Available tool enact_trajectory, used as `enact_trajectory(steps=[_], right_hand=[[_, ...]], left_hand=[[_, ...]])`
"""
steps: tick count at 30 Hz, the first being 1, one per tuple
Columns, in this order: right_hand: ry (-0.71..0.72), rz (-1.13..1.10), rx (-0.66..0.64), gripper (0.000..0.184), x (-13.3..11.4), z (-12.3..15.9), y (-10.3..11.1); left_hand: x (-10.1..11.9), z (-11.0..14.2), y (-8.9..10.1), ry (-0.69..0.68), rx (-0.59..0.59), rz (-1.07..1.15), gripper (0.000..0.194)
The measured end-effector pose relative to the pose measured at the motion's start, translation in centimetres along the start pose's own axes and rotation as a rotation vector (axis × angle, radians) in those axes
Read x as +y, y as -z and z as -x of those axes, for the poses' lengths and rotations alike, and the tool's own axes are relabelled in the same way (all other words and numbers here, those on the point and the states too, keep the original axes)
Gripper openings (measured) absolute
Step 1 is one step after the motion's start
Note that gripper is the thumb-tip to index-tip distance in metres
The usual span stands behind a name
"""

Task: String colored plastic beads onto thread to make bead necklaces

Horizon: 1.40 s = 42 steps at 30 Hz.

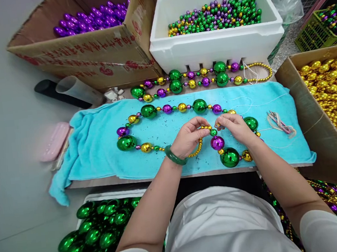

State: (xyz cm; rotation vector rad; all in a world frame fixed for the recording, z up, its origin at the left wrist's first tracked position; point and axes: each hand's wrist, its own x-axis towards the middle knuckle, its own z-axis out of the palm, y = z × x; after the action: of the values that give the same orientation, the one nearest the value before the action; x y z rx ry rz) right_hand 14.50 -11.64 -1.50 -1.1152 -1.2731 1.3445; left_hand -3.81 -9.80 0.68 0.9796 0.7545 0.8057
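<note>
On the turquoise towel (159, 129), we are handling a light-looking, limp, probably slick bead strand (229, 157), best gripped by small beads (213, 132), left hand (188, 138) pinching gold ones (209, 127), right hand (237, 127) pressing its fingertips together.

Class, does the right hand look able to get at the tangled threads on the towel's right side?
Probably yes: the tangled threads lie uncovered on the blue towel, with only a low run of beads between them and the right hand, though its fingertips look busy.

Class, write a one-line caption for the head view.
Two hands hold a bead string over a blue towel, below a white box of beads.
</note>
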Motion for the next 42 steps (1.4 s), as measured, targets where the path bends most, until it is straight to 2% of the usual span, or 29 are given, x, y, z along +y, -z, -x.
enact_trajectory(steps=[13,30,42], right_hand=[[0.037,0.045,-0.010,0.044,-0.6,-0.2,-0.3],[0.135,0.079,-0.021,0.037,-0.7,-0.2,-0.6],[0.156,0.037,0.029,0.039,-1.2,0.1,-0.4]], left_hand=[[0.2,0.1,-0.2,0.005,0.004,0.012,0.024],[0.1,0.2,0.2,-0.008,-0.017,0.010,0.023],[0.1,0.4,0.3,-0.025,-0.043,0.050,0.022]])
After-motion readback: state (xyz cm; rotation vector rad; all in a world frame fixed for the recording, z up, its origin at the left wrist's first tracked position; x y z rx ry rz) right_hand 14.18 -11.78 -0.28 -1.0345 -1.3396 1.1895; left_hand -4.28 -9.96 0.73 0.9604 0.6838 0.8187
